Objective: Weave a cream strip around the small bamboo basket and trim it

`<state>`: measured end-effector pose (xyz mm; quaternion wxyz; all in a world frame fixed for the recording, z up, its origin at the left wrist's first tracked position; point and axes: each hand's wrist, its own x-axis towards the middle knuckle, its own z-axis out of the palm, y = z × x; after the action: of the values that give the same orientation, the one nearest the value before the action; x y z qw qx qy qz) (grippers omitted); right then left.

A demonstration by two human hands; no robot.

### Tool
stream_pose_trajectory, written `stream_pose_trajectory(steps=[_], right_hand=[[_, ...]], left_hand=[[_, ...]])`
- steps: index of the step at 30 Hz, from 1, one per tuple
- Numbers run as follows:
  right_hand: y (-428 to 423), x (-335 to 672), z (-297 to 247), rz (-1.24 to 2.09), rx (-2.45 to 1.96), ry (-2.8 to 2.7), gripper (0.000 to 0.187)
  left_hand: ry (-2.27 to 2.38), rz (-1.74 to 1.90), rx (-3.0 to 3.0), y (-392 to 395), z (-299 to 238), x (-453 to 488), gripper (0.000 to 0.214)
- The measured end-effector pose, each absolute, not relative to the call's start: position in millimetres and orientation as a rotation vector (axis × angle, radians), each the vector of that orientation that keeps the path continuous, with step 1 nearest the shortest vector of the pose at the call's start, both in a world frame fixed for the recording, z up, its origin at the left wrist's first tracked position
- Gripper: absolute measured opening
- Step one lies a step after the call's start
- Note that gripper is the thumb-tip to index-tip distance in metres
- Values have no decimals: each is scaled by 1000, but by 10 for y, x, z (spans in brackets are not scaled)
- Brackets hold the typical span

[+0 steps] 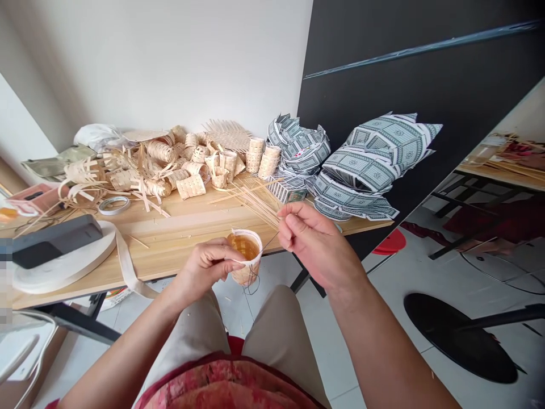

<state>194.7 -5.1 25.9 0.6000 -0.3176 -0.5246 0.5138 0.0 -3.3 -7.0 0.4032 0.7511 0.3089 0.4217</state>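
Note:
A small woven basket (246,274) with a white fabric band (256,258) around its rim is in my left hand (212,260). My left thumb and fingers pinch the near left side of the rim, and the opening tilts toward me. A dark thread (269,244) runs from the right side of the rim up to my right hand (307,236). My right fingers are closed on that thread; whether a needle is among them is too small to make out. More loose thread hangs in loops below the basket's front.
Woven tubes and loose strips (162,162) heap along the back of the table (183,227). Thin sticks (258,201) lie in the middle, beside folded-card structures (361,165). At left, a phone (59,241) rests on a white ribbon roll (76,278). A black stool base (460,335) stands right.

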Motion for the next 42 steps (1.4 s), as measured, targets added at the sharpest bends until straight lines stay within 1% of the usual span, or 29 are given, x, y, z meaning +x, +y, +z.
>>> stream_pose_trajectory(steps=[2,6,10,15,24,33,37,40,41,42], right_hand=[[22,2052,300,1206,-739,-1070,18],[119,2249,402,1121,-777,-702,14],[173,2386,447,1017,-769,-545,27],[306,2625,435,913,-744,-502,33],[470,3116,293,865,-821,-658,29],[492,3250,109,790,-864,-835,28],[445,3051,163,761,-871,-900,25],[271,2685,224,858,-924,-1029,17],[191,2538,239,923,-962,-1122,12],[109,2390,249,963,-1039,-1335,10]], left_hand=[[805,1012,1736,-43,-50,-3,28],[806,997,1555,-36,-46,0,22],[781,977,1498,-19,-35,7,19],[774,918,1458,0,-38,-10,23],[790,893,1431,11,-51,-39,24],[776,891,1432,17,-64,-56,22],[823,868,1494,17,-40,-28,21],[851,858,1536,18,-47,33,22],[849,871,1538,18,-56,59,22],[843,888,1534,17,-67,85,23]])
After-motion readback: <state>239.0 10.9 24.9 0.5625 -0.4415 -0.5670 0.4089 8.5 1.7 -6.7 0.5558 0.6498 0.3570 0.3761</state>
